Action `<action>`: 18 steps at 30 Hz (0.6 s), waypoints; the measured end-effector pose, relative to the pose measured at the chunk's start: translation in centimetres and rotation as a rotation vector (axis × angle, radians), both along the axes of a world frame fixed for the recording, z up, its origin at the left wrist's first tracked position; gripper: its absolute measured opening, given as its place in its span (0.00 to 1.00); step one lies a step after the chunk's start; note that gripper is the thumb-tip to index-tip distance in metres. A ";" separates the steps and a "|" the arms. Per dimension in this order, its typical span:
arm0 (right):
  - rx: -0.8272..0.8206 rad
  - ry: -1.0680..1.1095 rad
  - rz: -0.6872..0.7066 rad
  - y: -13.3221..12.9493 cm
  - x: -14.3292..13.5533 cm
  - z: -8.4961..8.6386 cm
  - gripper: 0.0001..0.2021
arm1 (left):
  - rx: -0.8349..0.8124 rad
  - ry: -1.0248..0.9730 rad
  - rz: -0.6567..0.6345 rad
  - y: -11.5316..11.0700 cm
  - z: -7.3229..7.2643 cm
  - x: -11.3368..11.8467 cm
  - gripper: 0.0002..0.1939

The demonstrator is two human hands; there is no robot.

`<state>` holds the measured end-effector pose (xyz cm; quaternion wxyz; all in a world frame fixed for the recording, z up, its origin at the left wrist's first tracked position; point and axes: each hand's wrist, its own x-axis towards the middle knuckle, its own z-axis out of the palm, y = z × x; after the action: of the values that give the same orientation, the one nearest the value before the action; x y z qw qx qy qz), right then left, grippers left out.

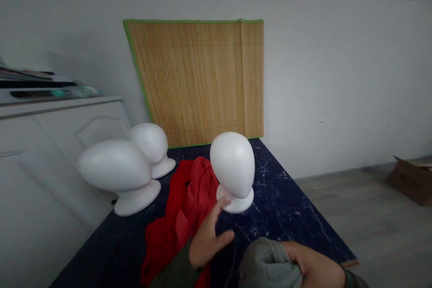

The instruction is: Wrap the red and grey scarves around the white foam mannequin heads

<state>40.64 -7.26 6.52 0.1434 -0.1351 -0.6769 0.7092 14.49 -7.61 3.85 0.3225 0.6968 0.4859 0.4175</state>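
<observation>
The left hand (pixel 208 242), grip spread, is close by a white head form (pixel 232 165) while the right hand (pixel 313 264) clutches grey cloth (pixel 265 264).

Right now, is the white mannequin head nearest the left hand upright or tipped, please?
Upright: the white mannequin head stands with its base flat on the blue marbled tabletop.

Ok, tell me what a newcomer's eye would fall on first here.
Most likely the smooth white head forms: the right form beside the bright red cloth, and, on the cloth's other side, the near left form and the far left form. Next might come the tan slatted mat with green edging, behind them. Low in the view, the right hand holds grey cloth.
</observation>
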 end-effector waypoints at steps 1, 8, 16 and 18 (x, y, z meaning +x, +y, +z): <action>-0.010 0.012 0.026 0.2 -0.4 0.3 0.25 | -0.064 0.043 -0.188 -1.5 0.5 0.3 0.45; 0.040 0.085 0.038 2.1 -2.7 2.6 0.34 | -0.348 0.080 -0.343 -2.7 2.9 -0.3 0.17; 0.258 -0.051 -0.013 3.7 -2.1 2.4 0.41 | -0.302 -0.115 -0.159 -2.0 6.0 -3.4 0.15; 0.257 -0.069 -0.009 3.6 -2.2 2.5 0.41 | -0.345 -0.231 -0.103 -2.1 6.3 -3.1 0.15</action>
<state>38.45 -3.67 9.02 0.1394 -0.1428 -0.7661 0.6110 11.36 -9.66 10.18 0.5116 0.6027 0.4735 0.3883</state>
